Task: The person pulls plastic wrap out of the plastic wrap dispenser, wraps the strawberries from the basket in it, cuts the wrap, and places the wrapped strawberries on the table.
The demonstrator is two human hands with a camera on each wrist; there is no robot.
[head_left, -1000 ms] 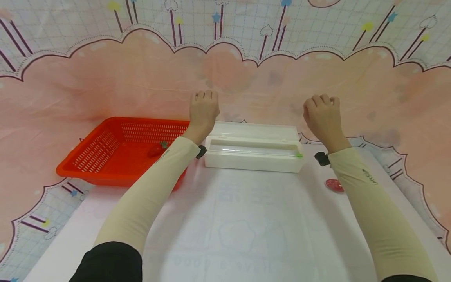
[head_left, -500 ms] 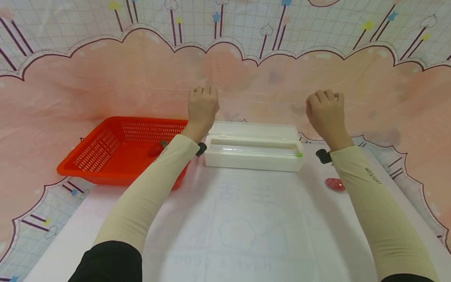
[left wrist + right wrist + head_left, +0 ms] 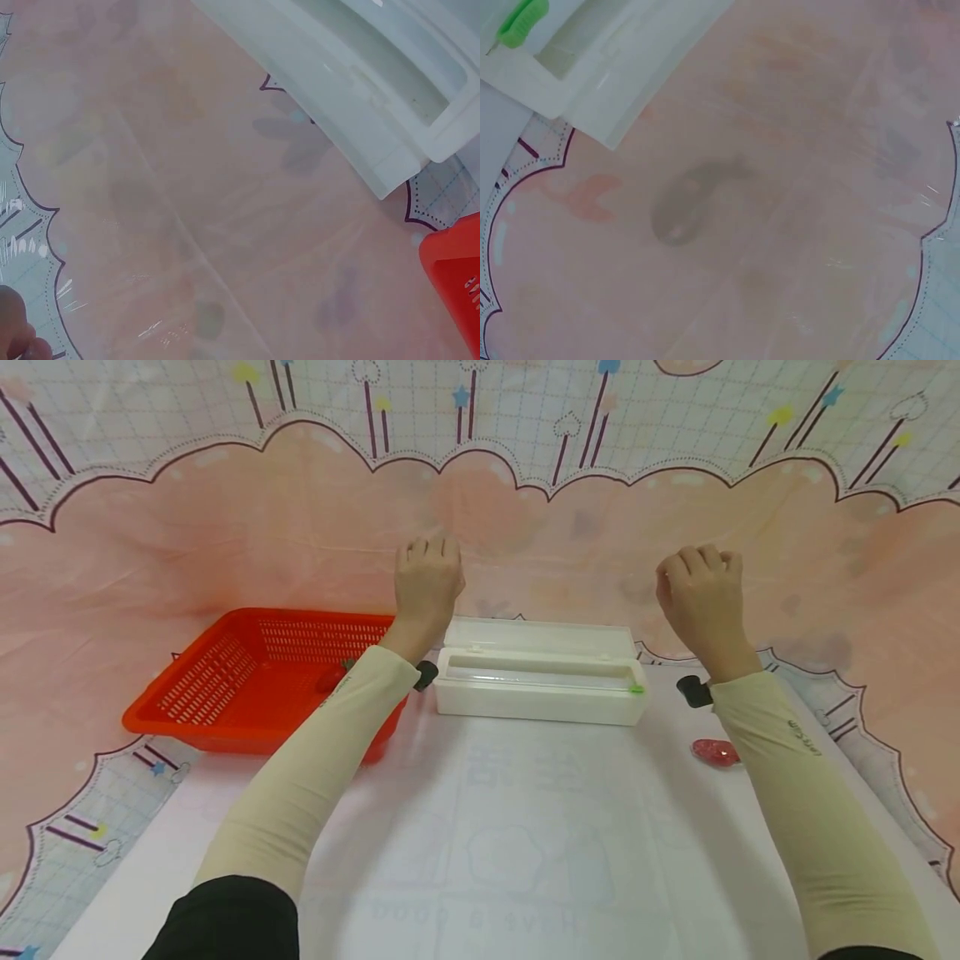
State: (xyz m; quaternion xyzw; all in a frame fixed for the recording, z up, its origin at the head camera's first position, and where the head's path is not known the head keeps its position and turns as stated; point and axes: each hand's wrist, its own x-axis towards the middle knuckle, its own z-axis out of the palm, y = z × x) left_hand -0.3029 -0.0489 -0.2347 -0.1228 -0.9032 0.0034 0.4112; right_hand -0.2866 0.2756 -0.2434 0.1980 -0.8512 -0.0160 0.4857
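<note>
My left hand [image 3: 426,589] is raised with curled fingers, just left of the white cling film dispenser [image 3: 536,703]. Level with it, my right hand [image 3: 703,606] is held up beyond the dispenser's right end, fingers curled too. Both pinch a sheet of clear cling film [image 3: 154,330], nearly invisible in the head view; its fine glints show in both wrist views. Only the left fingertips [image 3: 13,322] appear in the left wrist view. The dispenser's lid [image 3: 540,637] is tipped back, and a green slide cutter [image 3: 523,21] sits at its right end.
An orange-red plastic basket [image 3: 255,742] stands at the left, holding a strawberry [image 3: 330,679] partly hidden by my left sleeve. A shiny red piece [image 3: 712,752] lies on the white table [image 3: 525,827] beside my right forearm. A patterned cloth [image 3: 555,543] hangs behind.
My hands have risen slightly and drifted apart, the left one to the left and the right one to the right. The dispenser, basket and red piece stay put.
</note>
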